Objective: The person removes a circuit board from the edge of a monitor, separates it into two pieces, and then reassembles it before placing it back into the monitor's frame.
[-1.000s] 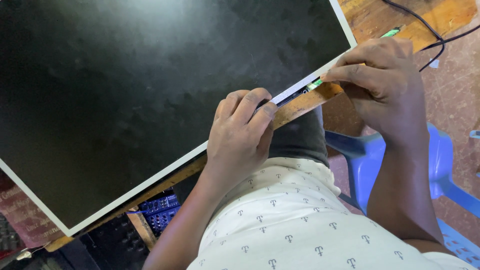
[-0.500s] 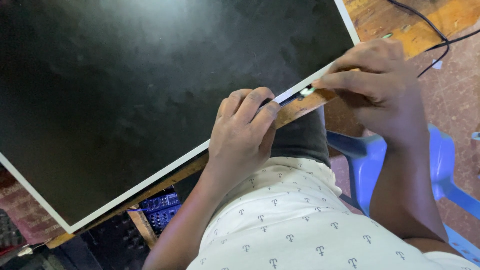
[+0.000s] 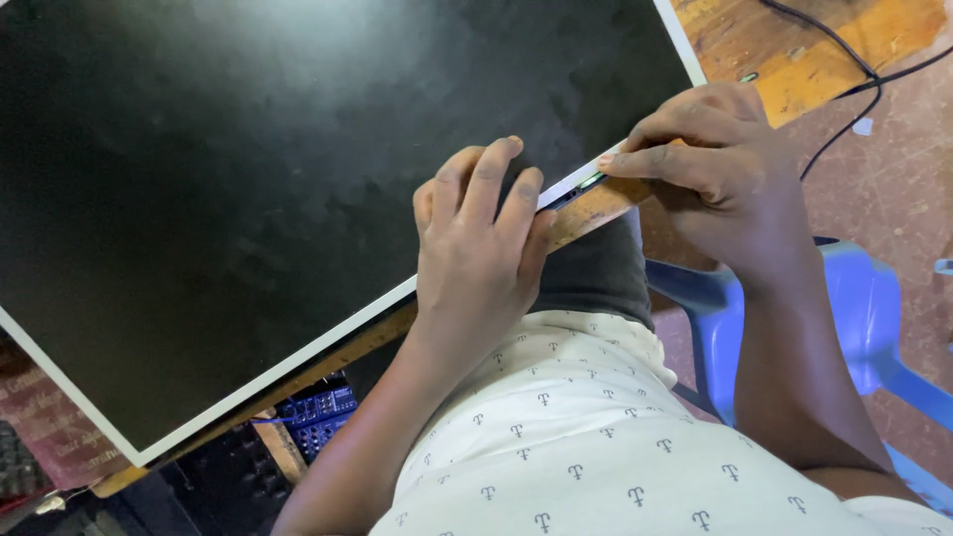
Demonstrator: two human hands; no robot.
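Worn wooden bench (image 3: 794, 60), black cables trailing at its far right. Large flat black display panel with white border (image 3: 298, 199) lies tilted across it. Left hand (image 3: 476, 258), fingers flat and together, now presses further onto the panel's near edge. Right hand (image 3: 715, 169) has slid leftward, pinching narrowly at the small green connector (image 3: 591, 181) there. Blue plastic chair (image 3: 794, 337) below right.

One head-worn camera looks steeply down, close over the screen panel (image 3: 298, 179) at the lap.
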